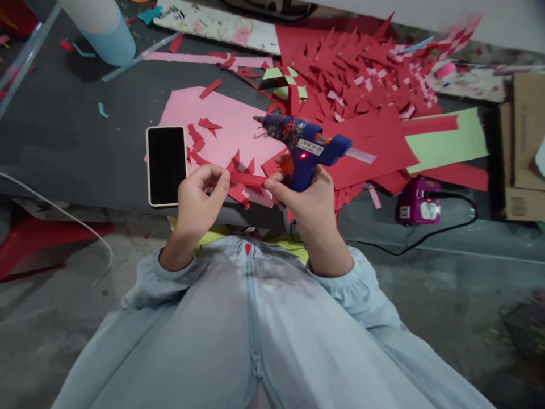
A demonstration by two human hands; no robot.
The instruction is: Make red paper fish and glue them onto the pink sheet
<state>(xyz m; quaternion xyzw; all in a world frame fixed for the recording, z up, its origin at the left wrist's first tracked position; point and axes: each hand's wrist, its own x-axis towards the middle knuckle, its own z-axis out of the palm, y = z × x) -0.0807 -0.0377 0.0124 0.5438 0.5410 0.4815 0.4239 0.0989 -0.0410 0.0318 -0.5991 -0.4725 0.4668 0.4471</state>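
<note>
Between my two hands stretches a short red paper strip (pixel 247 180). My left hand (pixel 201 196) pinches its left end between thumb and fingers. My right hand (pixel 307 196) is closed round the handle of a blue hot glue gun (pixel 317 152), and its thumb and a fingertip also touch the strip's right end. The gun's nozzle points left, a red light glows on its body, and a clear glue stick (pixel 361 155) sticks out at the back. Under the strip lie a pink paper sheet (pixel 230 122) and several cut red paper pieces (pixel 196 139).
A phone (pixel 167 166) lies left of my left hand. Red paper scraps (pixel 340 74) are heaped at the back right. A purple power adapter (pixel 419 201) with a black cable sits near the table's front edge. A blue-and-white bottle (pixel 104 34) stands back left; a cardboard box (pixel 528 142) is far right.
</note>
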